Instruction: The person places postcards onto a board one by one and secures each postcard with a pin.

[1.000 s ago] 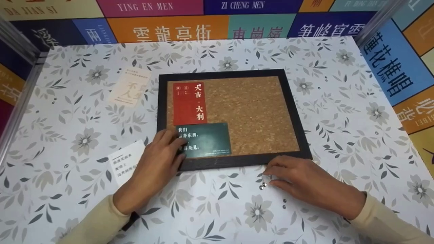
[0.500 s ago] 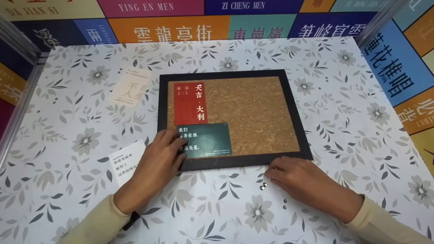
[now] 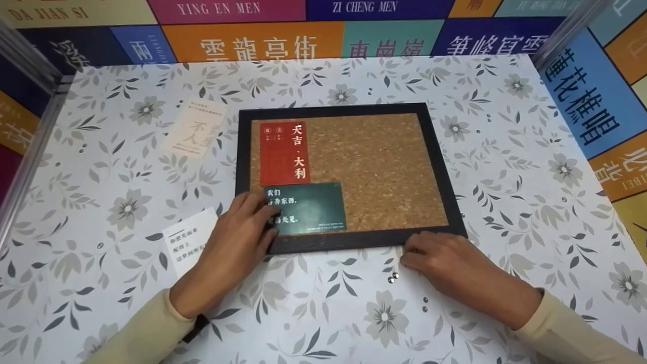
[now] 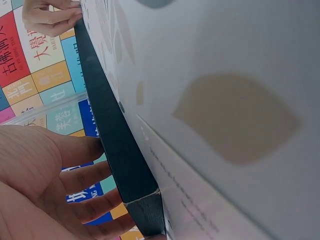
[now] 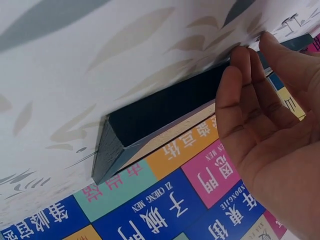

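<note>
In the head view a cork board (image 3: 384, 167) with a black frame lies on the floral tablecloth. On its left half are a red card (image 3: 278, 162) and, just below, a dark green card (image 3: 318, 202). My left hand (image 3: 232, 242) rests over the lower left corner, fingers reaching the green card's left part. The left wrist view shows its thumb (image 4: 82, 148) at the frame's front edge, fingers spread. My right hand (image 3: 447, 258) has bent fingers by the lower right edge of the frame; whether anything is between the fingertips is hidden. Two small shiny metal pieces (image 3: 393, 277) lie beside it.
A white card (image 3: 189, 237) lies partly under my left forearm, and a beige card (image 3: 194, 129) is farther back. Part of a dark object (image 3: 196, 331) shows beneath the left wrist. Printed panels (image 3: 263, 48) enclose the table at the back and sides.
My right hand has shifted slightly right, and its thumb and fingers have drawn closer together, away from the two metal pieces. The left hand and the cards stay where they were.
</note>
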Demonstrator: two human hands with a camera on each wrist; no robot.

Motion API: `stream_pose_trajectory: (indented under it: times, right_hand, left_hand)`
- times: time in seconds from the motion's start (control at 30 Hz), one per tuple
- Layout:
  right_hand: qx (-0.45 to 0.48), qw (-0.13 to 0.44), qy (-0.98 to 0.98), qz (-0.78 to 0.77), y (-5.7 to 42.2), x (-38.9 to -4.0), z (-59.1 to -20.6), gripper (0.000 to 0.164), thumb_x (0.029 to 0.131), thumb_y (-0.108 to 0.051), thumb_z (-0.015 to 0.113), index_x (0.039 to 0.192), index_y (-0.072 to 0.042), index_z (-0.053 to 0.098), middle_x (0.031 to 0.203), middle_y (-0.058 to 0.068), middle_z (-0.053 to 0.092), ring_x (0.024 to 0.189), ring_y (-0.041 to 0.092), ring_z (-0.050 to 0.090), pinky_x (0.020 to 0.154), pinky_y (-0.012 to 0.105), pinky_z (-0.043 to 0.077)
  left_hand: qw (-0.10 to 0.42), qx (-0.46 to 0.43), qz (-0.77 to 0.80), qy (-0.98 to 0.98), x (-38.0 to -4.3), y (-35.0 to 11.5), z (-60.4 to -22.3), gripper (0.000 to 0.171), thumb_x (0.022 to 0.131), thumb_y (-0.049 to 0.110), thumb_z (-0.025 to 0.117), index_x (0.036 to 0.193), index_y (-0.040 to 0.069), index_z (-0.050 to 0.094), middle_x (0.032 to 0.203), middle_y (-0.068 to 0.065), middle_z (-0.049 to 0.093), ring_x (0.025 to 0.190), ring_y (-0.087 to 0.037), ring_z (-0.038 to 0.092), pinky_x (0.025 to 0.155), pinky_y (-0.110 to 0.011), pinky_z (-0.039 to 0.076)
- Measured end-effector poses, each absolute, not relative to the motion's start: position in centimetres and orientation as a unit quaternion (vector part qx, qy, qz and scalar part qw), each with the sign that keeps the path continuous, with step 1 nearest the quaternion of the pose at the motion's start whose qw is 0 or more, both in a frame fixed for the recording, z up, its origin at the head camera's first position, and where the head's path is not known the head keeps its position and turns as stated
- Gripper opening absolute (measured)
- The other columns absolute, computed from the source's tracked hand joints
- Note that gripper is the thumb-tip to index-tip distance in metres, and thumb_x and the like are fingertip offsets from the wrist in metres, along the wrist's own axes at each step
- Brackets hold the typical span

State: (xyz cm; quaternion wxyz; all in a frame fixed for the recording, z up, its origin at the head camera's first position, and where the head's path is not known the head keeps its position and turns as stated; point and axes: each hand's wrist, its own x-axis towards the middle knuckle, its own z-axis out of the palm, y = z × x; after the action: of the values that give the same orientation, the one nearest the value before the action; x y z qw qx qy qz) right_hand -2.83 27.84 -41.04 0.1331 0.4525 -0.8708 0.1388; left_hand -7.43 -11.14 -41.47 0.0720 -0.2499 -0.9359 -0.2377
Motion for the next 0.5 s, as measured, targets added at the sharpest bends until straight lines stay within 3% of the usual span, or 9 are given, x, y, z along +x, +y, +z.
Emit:
stream_pose_trajectory:
  times: [0.27,0.5]
  right_hand:
    - [0.445,0.110,-0.866,0.198,27.7,-3.3,-40.8,0.016,0.089,0.000,0.084,0.095,-0.014,0.082,0.102,-0.002,0.074,0.085,0.014,0.074,0.072,0.030,0.062]
    - [0.421,0.056,-0.853,0.305,27.3,-4.9,-40.3,0.022,0.090,0.005,0.087,0.103,-0.012,0.084,0.111,0.000,0.074,0.100,0.016,0.074,0.089,0.019,0.058]
  left_hand:
    - [0.076,-0.254,-0.237,-0.935,-7.5,-11.1,-41.4,0.034,0.094,0.003,0.085,0.126,-0.002,0.078,0.133,-0.020,0.066,0.129,-0.040,0.058,0.097,-0.057,0.057]
    - [0.081,-0.257,-0.237,-0.933,-7.5,-11.1,-41.5,0.034,0.093,0.002,0.086,0.126,-0.002,0.078,0.130,-0.019,0.066,0.128,-0.041,0.059,0.097,-0.056,0.058]
